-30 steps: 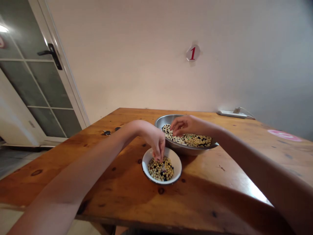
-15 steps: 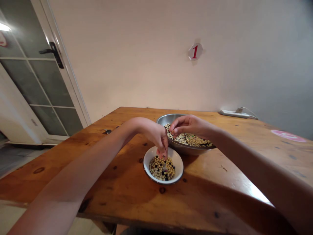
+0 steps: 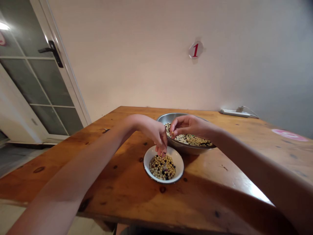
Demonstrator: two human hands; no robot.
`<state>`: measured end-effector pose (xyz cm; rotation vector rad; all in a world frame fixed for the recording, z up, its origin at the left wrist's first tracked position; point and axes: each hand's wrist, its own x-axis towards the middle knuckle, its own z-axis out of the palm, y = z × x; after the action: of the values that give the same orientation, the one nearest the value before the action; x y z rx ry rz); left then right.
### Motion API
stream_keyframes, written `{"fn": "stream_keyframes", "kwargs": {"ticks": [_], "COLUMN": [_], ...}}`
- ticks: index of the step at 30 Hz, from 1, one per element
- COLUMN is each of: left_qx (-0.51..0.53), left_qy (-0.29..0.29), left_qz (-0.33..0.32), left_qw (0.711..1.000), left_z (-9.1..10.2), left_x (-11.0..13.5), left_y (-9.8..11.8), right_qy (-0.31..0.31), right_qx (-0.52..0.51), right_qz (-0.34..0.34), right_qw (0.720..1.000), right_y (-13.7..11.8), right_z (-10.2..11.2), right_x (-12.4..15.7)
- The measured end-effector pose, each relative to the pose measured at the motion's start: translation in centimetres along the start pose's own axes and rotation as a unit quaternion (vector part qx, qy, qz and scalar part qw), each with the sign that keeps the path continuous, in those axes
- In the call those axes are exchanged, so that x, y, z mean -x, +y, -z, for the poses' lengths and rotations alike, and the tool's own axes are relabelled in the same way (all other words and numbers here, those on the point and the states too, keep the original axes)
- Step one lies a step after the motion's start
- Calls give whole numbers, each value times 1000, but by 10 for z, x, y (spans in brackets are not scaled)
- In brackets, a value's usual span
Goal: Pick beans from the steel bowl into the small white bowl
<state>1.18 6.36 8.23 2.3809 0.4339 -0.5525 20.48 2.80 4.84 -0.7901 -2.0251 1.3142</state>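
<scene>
A small white bowl [image 3: 177, 161] of yellow and dark beans sits on the wooden table [image 3: 220, 182]. Just behind it stands a wide metal bowl [image 3: 168, 118] holding mixed pale, yellow and black beans. My left hand [image 3: 157, 133] hangs over the far rim of the white bowl, fingers bunched and pointing down, pinched on something too small to name. My right hand [image 3: 188, 125] hovers over the left side of the metal bowl, thumb and fingers pinched on a bean.
A white power strip [image 3: 236, 113] with a cable lies at the table's far right by the wall. A pink round sticker [image 3: 290, 135] is on the right of the tabletop. A glazed door [image 3: 36, 81] stands to the left. A paper "1" [image 3: 195, 50] hangs on the wall.
My left hand has lifted from the beans in the white bowl toward its far rim. My right hand has barely moved, staying pinched over the metal bowl. The view shifted slightly.
</scene>
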Motion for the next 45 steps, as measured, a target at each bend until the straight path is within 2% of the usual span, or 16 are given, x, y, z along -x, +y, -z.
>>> {"fn": "stream_keyframes", "kwargs": {"ticks": [7, 15, 22, 29, 35, 45], "left_qx": [-21, -24, -33, -28, -18, -24], "left_qy": [1, 10, 19, 16, 11, 19], "left_qz": [6, 4, 21, 22, 5, 29], "left_qw": [1000, 1000, 999, 999, 1000, 999], "left_z": [0, 0, -1, -1, 0, -1], "left_x": [-1, -1, -1, -1, -2, -3], "left_y": [1, 2, 4, 4, 0, 3], "right_qy": [10, -1, 10, -8, -26, -35], "right_qx": [23, 60, 37, 66, 87, 97], "right_qz": [-18, -2, -5, -7, -10, 4], "right_qw": [1000, 998, 999, 998, 996, 995], "right_y": [-4, -4, -4, 0, -6, 0], "right_z": [-2, -2, -3, -1, -5, -3], "right_x": [1, 0, 0, -2, -1, -1]}}
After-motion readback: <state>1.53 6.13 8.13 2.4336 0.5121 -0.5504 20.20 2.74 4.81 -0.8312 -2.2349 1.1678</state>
